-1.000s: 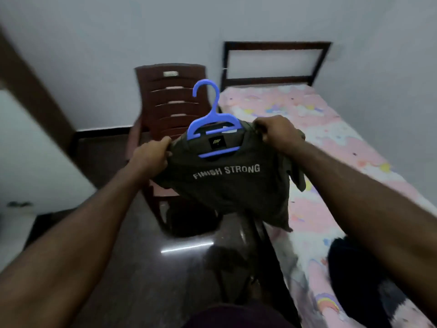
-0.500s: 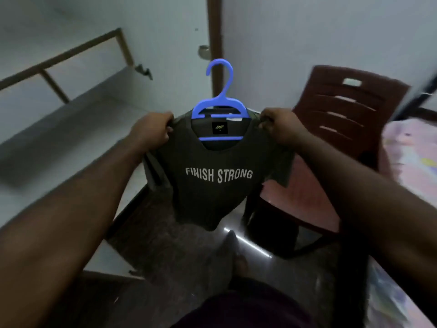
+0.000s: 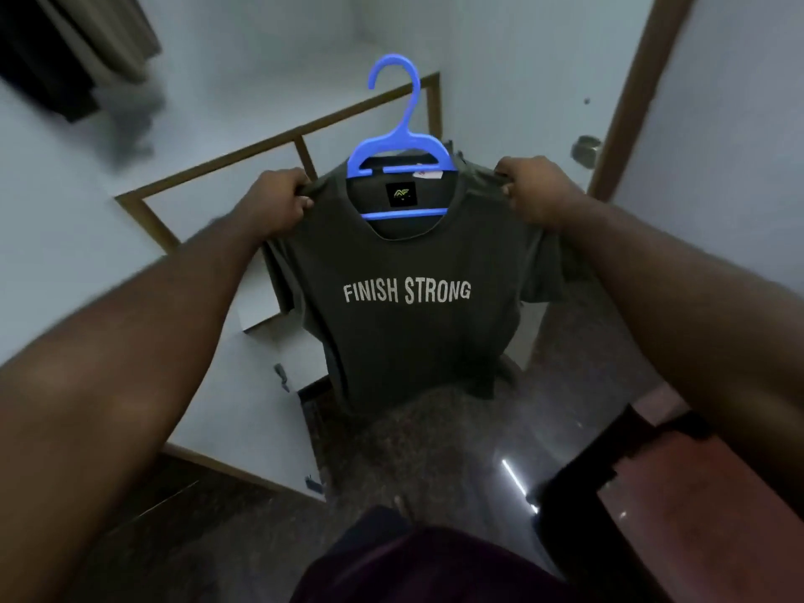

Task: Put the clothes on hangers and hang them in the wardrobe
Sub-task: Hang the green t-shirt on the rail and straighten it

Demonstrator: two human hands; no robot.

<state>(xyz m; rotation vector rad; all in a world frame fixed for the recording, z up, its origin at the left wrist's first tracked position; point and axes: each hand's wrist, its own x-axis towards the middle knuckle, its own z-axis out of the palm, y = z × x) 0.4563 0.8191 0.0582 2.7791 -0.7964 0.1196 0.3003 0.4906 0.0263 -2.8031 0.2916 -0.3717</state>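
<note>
Out in front of me, at chest height, hangs the dark olive T-shirt (image 3: 404, 306) printed FINISH STRONG, already threaded on the blue plastic hanger (image 3: 402, 141) whose hook stands upright above the collar. My left hand (image 3: 278, 202) grips the shirt's left shoulder with curled fingers, and my right hand (image 3: 533, 191) grips the other shoulder the same way, so the cloth is held spread between them. Behind the shirt I see a pale shelf with a wooden frame (image 3: 269, 145), with a door handle (image 3: 585, 150) at right and a reddish chair (image 3: 678, 507) at lower right
</note>
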